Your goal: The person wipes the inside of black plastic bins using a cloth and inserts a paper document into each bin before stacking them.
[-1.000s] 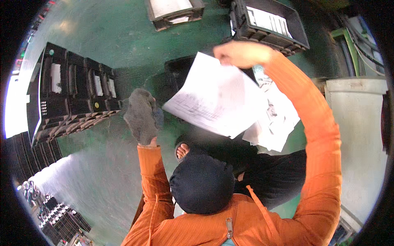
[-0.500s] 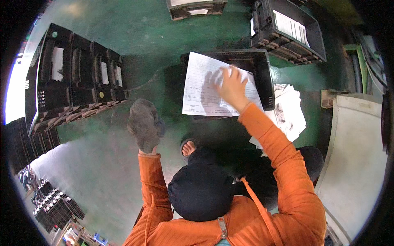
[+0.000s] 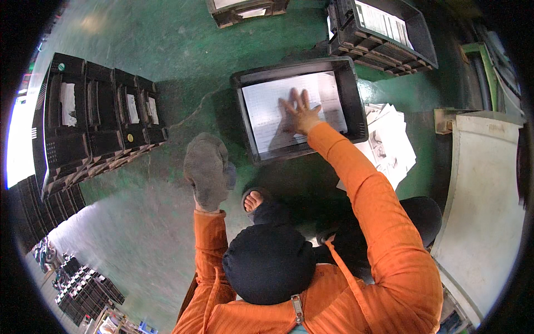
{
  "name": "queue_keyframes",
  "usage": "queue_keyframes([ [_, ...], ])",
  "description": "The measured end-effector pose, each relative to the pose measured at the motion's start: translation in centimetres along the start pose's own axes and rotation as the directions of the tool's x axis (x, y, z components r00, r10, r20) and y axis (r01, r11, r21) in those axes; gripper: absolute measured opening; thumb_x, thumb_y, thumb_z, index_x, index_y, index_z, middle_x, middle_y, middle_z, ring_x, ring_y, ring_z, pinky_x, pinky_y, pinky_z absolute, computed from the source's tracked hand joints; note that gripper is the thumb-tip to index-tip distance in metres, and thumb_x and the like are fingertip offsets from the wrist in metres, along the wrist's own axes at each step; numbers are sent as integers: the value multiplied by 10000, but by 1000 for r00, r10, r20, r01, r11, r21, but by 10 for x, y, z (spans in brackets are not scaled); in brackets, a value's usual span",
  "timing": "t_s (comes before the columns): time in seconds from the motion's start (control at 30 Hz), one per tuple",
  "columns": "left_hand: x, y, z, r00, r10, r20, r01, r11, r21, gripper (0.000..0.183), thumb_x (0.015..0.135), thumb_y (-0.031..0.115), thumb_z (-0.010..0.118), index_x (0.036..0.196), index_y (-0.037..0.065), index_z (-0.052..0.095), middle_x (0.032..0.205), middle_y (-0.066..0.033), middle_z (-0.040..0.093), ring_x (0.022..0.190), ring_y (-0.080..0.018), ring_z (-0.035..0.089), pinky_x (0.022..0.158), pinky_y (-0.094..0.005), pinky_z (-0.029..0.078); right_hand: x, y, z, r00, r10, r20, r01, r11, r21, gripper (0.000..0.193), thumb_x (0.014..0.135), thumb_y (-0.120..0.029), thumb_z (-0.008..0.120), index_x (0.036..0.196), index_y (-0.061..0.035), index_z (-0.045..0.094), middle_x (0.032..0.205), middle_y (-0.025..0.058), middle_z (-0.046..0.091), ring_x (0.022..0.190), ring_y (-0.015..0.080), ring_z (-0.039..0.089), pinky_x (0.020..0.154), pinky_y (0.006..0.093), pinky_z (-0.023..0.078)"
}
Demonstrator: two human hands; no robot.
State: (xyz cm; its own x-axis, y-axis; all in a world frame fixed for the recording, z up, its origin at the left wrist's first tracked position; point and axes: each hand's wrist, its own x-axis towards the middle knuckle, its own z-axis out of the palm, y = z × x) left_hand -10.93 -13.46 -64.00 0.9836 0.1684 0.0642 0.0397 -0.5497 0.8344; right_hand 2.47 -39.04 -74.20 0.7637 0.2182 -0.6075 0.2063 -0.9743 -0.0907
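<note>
In front of me stands a shallow black plastic crate [image 3: 246, 125], with a printed white sheet of paper [image 3: 267, 119] lying flat inside it. My right hand [image 3: 305, 114], bare and with its fingers spread, reaches over the sheet near its middle; whether the palm presses on it I cannot tell. Off to the left of the crate, my left hand [image 3: 206, 170] is covered by a thick grey glove, and its separate fingers do not show. A small bluish patch sticks out beside the glove.
Loose papers [image 3: 386, 145] lie in a pile on the green floor right of the crate. More black crates stand at the left [image 3: 100, 106], far right [image 3: 384, 42] and top [image 3: 245, 14], several with papers. A pale panel [image 3: 478, 211] borders my right side.
The sheet, which overhung the crate's near and left edges, now lies down inside it. My right hand has moved slightly left and down with it. The gloved left hand stays beside the crate.
</note>
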Motion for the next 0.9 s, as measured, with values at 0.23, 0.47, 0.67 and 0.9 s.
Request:
queue_keyframes([
  [0.23,-23,-4,25,915,-164,368,378,35,-925,431,893,246,507,1257,31,424,1203,-107,505,1082,-223,483,910,-340,401,-8,-5,4,998,-61,0,60,998,-31,960,697,-399,711,1408,-414,66,1500,7,-119,1377,313,-66,913,742,213],
  [0.47,40,39,67,959,-143,244,239,870,-431,569,830,115,527,1340,-15,311,1337,-194,389,1232,-315,383,1045,-377,280,-22,29,-40,987,-94,131,-36,663,748,752,771,-574,576,1387,-253,286,1463,76,198,1313,306,231,948,602,317],
  [0.67,66,140,103,851,413,323,-295,887,-355,694,815,206,608,1370,-16,254,1435,-191,251,1342,-289,224,1081,-370,203,-110,81,-79,998,29,-50,58,-453,890,430,853,-345,571,1213,-117,514,1162,62,567,1083,193,520,894,387,417],
  [0.9,-1,68,176,688,135,713,-545,745,385,702,748,347,666,1281,33,334,1234,-238,441,1122,-387,456,834,-512,432,-168,170,-88,859,486,-164,445,-547,708,502,783,-352,655,1154,-30,552,1123,78,586,1003,208,561,875,359,445],
])
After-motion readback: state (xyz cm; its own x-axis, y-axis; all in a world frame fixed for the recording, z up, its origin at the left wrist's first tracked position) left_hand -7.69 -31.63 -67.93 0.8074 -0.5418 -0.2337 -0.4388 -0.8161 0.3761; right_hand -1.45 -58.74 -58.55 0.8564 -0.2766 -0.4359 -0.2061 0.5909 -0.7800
